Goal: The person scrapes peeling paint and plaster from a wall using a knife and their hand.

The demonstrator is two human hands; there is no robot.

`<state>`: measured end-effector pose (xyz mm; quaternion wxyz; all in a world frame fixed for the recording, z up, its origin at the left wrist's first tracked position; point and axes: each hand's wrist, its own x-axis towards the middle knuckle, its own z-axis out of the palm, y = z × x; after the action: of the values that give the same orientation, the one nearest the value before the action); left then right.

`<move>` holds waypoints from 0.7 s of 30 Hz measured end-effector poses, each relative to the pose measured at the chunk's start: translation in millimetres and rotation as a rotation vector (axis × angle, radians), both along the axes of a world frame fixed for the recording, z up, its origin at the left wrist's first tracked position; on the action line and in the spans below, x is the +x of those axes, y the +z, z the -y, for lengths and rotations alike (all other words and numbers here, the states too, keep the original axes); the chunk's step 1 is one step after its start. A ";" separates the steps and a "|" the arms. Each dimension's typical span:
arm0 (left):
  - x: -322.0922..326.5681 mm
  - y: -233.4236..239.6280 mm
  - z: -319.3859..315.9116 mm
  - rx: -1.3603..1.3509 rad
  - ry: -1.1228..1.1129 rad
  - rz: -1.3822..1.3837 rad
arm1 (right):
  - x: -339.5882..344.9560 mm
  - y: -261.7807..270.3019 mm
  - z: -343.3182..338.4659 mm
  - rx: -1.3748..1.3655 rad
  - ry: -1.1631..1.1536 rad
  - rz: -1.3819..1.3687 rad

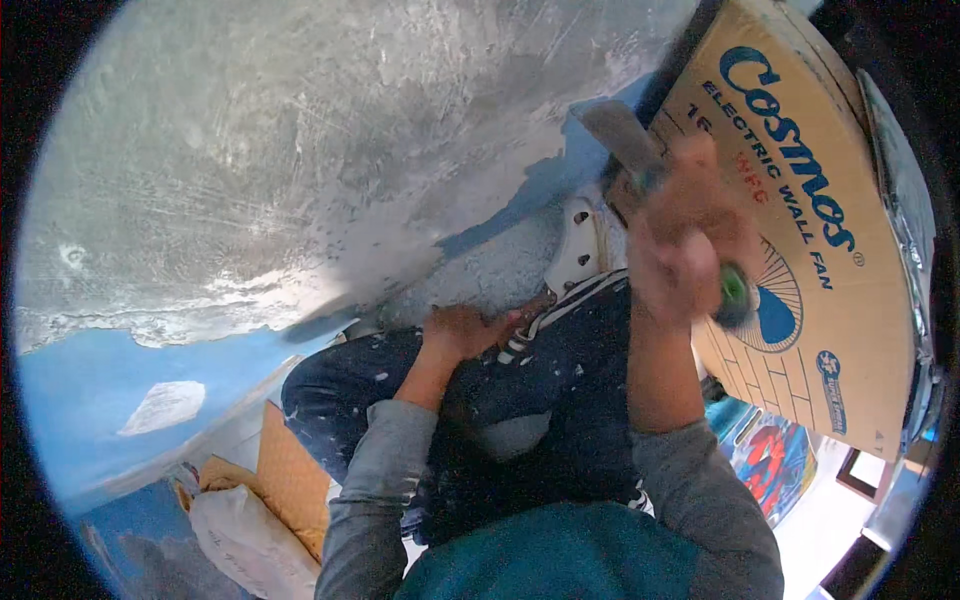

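Observation:
My right hand (694, 232) is raised in front of a cardboard box and blurred by motion. It grips a scraper-like hand tool, its flat grey blade (616, 131) pointing up and left. The green handle end (735, 289) sticks out below the fist. My left hand (465, 330) rests low at my dark, paint-spotted trousers (360, 382), near striped trim; its fingertips are partly hidden. Just beyond my legs is a white clog-like shoe with holes (566, 251). Ahead stands a wall of bare grey plaster (300, 165), with blue paint (82, 390) along its lower part.
A large Cosmos wall-fan box (847, 322) stands close on the right. At lower left lie a whitish sack (244, 532) and a cardboard piece (289, 472). A colourful printed item (772, 465) lies behind the box at lower right.

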<state>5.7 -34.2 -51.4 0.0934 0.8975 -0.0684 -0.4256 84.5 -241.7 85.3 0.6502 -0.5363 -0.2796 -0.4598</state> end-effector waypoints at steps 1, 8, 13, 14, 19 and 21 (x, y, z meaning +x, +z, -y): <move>0.7 0.4 2.1 0.003 0.008 0.000 | -1.9 2.5 1.1 0.003 -0.007 0.018; -4.8 -5.0 -0.3 0.006 -0.005 0.094 | -12.9 -5.9 15.2 -0.015 -0.262 -0.141; 6.6 17.1 7.1 0.058 -0.037 -0.055 | -16.3 0.7 14.7 0.050 -0.066 -0.126; 6.8 13.8 3.9 0.052 -0.063 -0.064 | -17.3 9.6 10.7 0.130 0.095 -0.106; -1.6 -3.2 4.5 0.026 -0.019 -0.029 | 0.9 -45.6 22.1 -0.062 -0.210 -0.198; 4.0 -1.7 9.7 0.032 -0.018 -0.013 | 13.7 -65.5 34.1 -0.171 -0.434 -0.321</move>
<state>9.7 -43.8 -53.1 0.0757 0.8955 -0.0692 -0.4331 98.2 -275.8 19.8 0.5251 -0.7024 -0.0897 -0.4722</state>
